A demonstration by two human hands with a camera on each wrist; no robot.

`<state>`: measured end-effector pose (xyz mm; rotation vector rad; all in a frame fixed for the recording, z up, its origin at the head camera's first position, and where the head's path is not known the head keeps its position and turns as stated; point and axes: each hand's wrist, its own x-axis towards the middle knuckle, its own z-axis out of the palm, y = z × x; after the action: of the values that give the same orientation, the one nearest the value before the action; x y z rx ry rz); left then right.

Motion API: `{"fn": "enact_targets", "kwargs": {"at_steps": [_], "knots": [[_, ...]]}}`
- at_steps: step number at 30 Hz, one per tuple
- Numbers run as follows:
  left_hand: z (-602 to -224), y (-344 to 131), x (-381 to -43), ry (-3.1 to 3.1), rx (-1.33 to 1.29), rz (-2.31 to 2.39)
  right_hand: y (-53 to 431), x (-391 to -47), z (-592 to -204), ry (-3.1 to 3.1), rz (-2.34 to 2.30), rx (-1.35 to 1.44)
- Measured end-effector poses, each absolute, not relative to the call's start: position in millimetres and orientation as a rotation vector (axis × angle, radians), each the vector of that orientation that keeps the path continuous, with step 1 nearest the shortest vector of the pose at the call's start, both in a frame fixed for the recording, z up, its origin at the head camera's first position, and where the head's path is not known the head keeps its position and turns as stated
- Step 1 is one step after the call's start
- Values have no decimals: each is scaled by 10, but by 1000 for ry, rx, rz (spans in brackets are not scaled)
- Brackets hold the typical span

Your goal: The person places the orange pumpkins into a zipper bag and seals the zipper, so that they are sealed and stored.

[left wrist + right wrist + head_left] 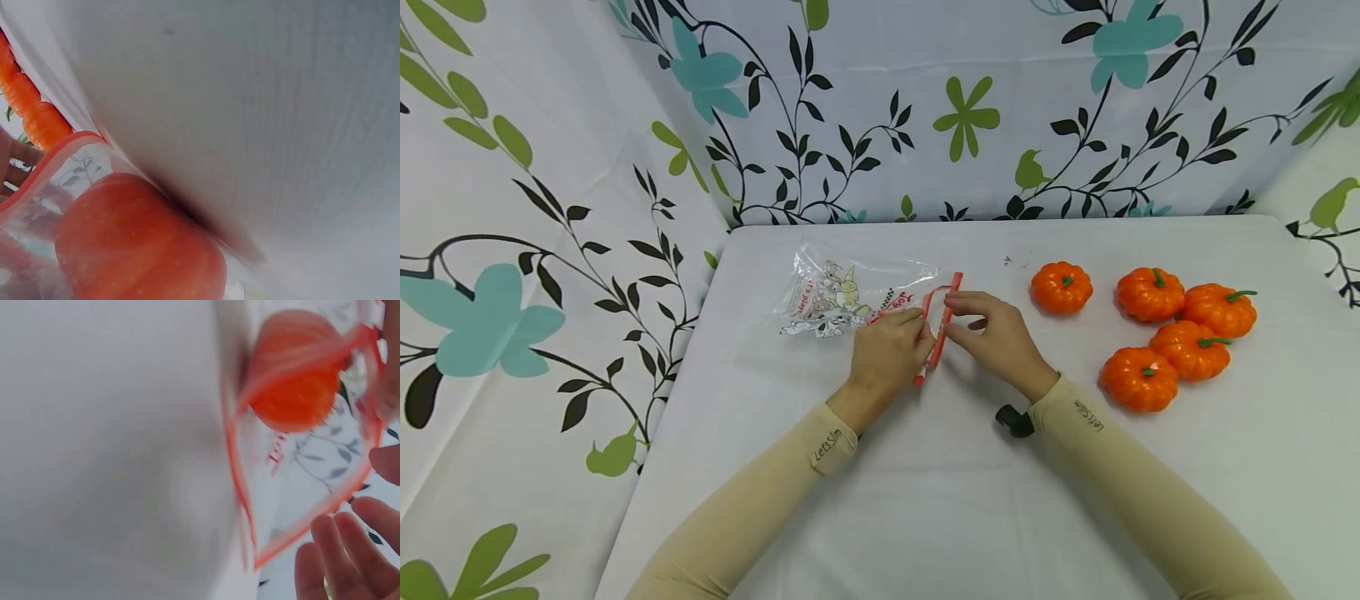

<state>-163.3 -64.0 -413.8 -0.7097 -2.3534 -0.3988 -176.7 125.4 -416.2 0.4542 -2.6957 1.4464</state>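
A clear plastic zip bag (868,287) with a red rim and printed cartoon figures lies on the white table. My left hand (887,354) grips the bag close to its mouth. On the mouth's right side my right hand (996,337) holds the red rim, thumb and fingers to either side of it. The right wrist view shows the mouth spread apart and an orange toy pumpkin (294,400) inside. Through the plastic, the left wrist view shows the same pumpkin (140,244). In the head view my left hand hides it.
Several more orange pumpkins with green stems stand to the right, including a single pumpkin (1062,288) nearest the bag and a front pumpkin (1139,380). A small black device (1015,421) shows under my right wrist. Behind the table hangs a leaf-patterned curtain (865,75).
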Motion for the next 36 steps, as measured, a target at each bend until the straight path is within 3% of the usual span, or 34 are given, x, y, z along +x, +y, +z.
{"fn": "enact_targets", "kwargs": {"at_steps": [18,36], "knots": [[-4159,-654,-1619,-2368,-708,-381,1560,-1836,-3748,-2469,1317,222],[-4188,-645,-1588,-2332,-721,-401,1906,-1925,-3754,-2450,1367,-190]]}}
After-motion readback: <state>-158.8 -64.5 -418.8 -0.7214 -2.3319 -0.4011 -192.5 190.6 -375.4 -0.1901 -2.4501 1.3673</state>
